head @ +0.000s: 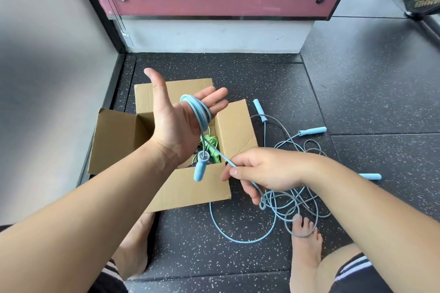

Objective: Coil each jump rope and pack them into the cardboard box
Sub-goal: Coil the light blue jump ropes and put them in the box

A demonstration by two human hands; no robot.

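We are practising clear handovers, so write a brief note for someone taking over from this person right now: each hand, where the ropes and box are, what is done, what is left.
Left hand: open, palm up, blue rope looped round its fingers; one handle dangles below.
Right hand: pinches the same rope's free run.
Cardboard box: open on the floor, a green rope already inside.
Left to do: finish this coil, box it, then coil the tangle lying right of the box.
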